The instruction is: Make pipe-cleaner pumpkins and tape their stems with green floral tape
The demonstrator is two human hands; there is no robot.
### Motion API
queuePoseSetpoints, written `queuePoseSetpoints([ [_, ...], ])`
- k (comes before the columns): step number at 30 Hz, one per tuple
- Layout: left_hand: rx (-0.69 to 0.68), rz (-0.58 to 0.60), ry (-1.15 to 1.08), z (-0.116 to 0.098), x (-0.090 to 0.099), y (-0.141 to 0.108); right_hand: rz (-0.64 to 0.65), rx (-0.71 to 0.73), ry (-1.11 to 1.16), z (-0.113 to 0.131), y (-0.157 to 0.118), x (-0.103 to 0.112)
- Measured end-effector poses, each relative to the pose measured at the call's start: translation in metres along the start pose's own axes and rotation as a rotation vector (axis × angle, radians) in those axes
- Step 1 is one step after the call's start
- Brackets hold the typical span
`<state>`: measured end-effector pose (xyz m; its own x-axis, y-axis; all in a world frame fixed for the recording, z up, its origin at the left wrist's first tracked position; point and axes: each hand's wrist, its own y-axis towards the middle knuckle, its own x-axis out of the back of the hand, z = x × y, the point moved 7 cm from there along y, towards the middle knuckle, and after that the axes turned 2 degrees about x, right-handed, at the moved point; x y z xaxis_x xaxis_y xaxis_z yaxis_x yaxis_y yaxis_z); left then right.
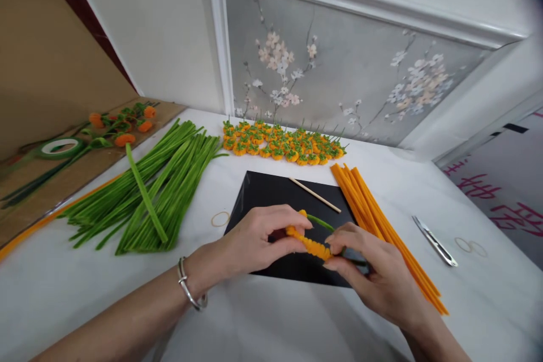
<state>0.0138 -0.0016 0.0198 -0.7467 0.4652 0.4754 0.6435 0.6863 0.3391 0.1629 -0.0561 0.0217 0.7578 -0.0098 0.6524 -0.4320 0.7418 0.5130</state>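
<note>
Between my two hands is a crinkled, coiled orange pipe cleaner. My left hand, with a silver bangle at its wrist, pinches one end between thumb and fingers. At the other end, the thumb and forefinger of my right hand are closed on it. A thin green stem curves from the orange piece towards my right fingers. Inside the right palm sits a dark, smooth object, mostly hidden, whose kind I cannot make out. Both hands are above a black board, on which a wooden stick lies.
Green pipe cleaners lie heaped at left, straight orange ones at right. Small orange pumpkin-like pieces with green tops stand in rows by the wall. Silver snips and rubber bands lie far right; green tape is on cardboard.
</note>
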Motion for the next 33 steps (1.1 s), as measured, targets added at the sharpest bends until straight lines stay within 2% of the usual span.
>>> queuePoseSetpoints([
  [2,0.036,-0.084,-0.062,0.002,0.002,-0.001,-0.038,0.038,-0.026,0.003,-0.001,0.001],
  [8,0.062,-0.132,-0.156,0.003,-0.004,-0.005,-0.178,0.151,-0.074,0.014,0.003,0.003],
  [16,0.067,-0.159,-0.064,0.001,-0.005,-0.006,-0.177,0.158,-0.159,0.015,0.003,-0.001],
  [23,0.150,-0.161,-0.087,0.008,-0.006,-0.005,-0.111,0.082,-0.256,0.007,0.001,-0.006],
  [29,0.285,-0.178,-0.233,0.020,-0.004,-0.005,-0.048,-0.117,-0.012,-0.009,0.001,0.005],
  [33,0.273,-0.176,-0.237,0.019,-0.004,-0.006,-0.098,-0.152,0.054,-0.015,0.001,0.013],
])
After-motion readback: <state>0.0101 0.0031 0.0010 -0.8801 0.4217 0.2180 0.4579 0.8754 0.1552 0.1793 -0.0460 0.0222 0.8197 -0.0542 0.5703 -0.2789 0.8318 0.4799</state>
